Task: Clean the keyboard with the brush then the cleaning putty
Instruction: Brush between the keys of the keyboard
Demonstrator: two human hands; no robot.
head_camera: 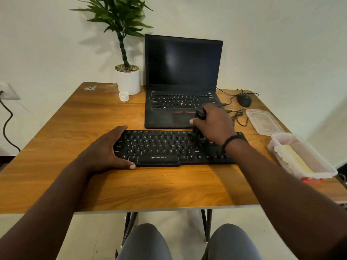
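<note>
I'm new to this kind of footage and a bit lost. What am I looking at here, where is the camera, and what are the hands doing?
There is no machine: a person wears the camera on their head, so you look down along their arms at a wooden table. The left hand steadies the left end of a black keyboard. The right hand grips a dark brush with its tip down on the keys. Behind stand an open laptop, a potted plant and a mouse. At the right sit a clear plastic box and its lid.
</note>
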